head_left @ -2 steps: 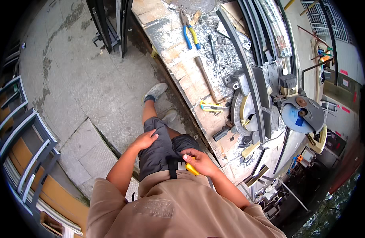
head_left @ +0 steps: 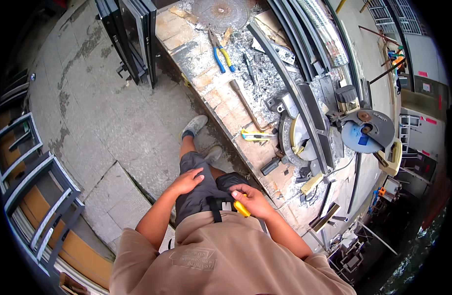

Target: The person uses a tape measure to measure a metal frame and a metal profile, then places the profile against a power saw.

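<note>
My right hand (head_left: 250, 200) is closed around a yellow tape measure (head_left: 241, 208) in front of my waist, with the thumb lying along its top. Much of its body is hidden by the fingers and palm. My left hand (head_left: 187, 181) lies on the dark shorts (head_left: 192, 196) over my left thigh, fingers stretched out and holding nothing. Beside the right hand runs the edge of a dusty workbench (head_left: 221, 105). A yellow and light-blue utility knife (head_left: 258, 135), a rusty bent wrench bar (head_left: 246, 105) and pliers (head_left: 219, 51) with blue and yellow handles lie on it.
A mitre saw with a round blade (head_left: 359, 137) stands on the bench's right, a long dark profile (head_left: 294, 81) across its base. Metal shavings and offcuts litter the bench. Dark frames (head_left: 137, 44) stand at the bench's far left end; more frames (head_left: 41, 196) lean at left.
The view has turned slightly, so the bench and saw sit a little further left and the floor frames further right. Both hands keep nearly the same place on my body.
</note>
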### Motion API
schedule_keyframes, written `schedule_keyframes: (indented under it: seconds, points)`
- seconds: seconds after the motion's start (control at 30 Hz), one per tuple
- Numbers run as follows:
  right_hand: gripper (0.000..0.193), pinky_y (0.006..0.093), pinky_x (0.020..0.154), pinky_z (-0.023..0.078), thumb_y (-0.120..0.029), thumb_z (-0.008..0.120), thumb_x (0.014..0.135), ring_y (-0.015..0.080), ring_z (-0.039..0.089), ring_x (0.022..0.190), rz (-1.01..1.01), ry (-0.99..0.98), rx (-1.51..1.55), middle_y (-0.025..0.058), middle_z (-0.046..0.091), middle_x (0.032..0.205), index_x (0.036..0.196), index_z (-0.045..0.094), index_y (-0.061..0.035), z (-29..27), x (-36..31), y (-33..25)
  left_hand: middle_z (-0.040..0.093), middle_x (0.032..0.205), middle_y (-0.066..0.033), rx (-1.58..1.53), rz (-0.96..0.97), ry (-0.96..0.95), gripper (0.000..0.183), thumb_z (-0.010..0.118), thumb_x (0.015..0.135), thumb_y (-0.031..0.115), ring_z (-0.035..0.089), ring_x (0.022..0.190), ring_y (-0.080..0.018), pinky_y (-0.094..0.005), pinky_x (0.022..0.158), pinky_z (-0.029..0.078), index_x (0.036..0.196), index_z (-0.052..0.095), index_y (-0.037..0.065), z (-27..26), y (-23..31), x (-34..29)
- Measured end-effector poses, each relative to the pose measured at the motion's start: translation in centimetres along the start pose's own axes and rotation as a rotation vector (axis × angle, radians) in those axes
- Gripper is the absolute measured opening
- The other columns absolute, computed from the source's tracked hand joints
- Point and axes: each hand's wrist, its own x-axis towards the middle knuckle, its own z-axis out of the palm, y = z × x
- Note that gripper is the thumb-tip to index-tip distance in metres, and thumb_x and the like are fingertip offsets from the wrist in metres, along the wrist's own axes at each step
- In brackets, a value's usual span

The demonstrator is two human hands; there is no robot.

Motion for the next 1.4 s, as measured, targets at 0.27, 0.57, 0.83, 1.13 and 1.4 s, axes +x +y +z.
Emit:
schedule_keyframes:
  seconds: [0.27, 0.57, 0.83, 1.13, 1.4]
  points:
    - [0.033, 0.0300, 0.087, 0.052, -0.032, 0.060, 0.114, 0.0130, 0.062, 0.097, -0.331, 0.488, 0.319, 0.0050, 0.070, 0.110, 0.128, 0.066, -0.0034, -2.3, -6.1, -0.1, 0.070, 0.125, -0.0110, -0.317, 0.389, -0.351, 0.042, 0.070, 0.109, 0.018, 0.067, 0.118, -0.0156, -0.0329, 0.102, 0.056, 0.145, 0.058, 0.001, 1.2, 22.6, -8.0]
    - [0.031, 0.0383, 0.082, 0.063, -0.026, 0.059, 0.111, 0.0251, 0.070, 0.110, -0.603, 0.517, 0.316, 0.0147, 0.067, 0.123, 0.134, 0.067, -0.0061, -3.7, -7.5, 4.4, 0.074, 0.115, -0.0075, -0.284, 0.397, -0.260, 0.032, 0.072, 0.106, 0.011, 0.073, 0.102, -0.0139, -0.0302, 0.092, 0.061, 0.134, 0.063, -0.001, 3.7, 29.6, -6.8]
    - [0.078, 0.0403, 0.105, 0.054, -0.048, 0.085, 0.092, 0.0270, 0.064, 0.124, -0.807, 0.552, 0.033, 0.0171, 0.063, 0.137, 0.150, 0.056, -0.0040, -5.1, -12.7, 6.6, 0.074, 0.113, -0.0083, -0.171, 0.338, -0.277, 0.022, 0.073, 0.104, 0.007, 0.074, 0.100, -0.0155, -0.0313, 0.090, 0.063, 0.123, 0.065, -0.001, 5.8, 31.7, -5.0]
    - [0.079, 0.0287, 0.060, 0.055, -0.058, 0.076, 0.097, 0.0143, 0.065, 0.080, -0.743, 0.414, 0.322, 0.0086, 0.068, 0.112, 0.156, 0.048, -0.0113, -6.8, -16.5, 9.6, 0.075, 0.115, -0.0075, -0.085, 0.249, -0.354, 0.035, 0.069, 0.107, 0.025, 0.073, 0.102, -0.0166, -0.0315, 0.078, 0.059, 0.137, 0.061, 0.009, 10.3, 34.1, -5.8]
    - [0.069, 0.0282, 0.056, 0.052, -0.071, 0.059, 0.103, 0.0117, 0.061, 0.066, -0.541, 0.575, 0.478, 0.0035, 0.064, 0.084, 0.140, 0.063, -0.0129, -7.2, -15.4, 7.9, 0.077, 0.117, -0.0122, -0.049, 0.354, -0.483, 0.049, 0.067, 0.110, 0.036, 0.075, 0.102, -0.0209, -0.0285, 0.072, 0.056, 0.145, 0.054, 0.005, 9.5, 35.9, -5.9]
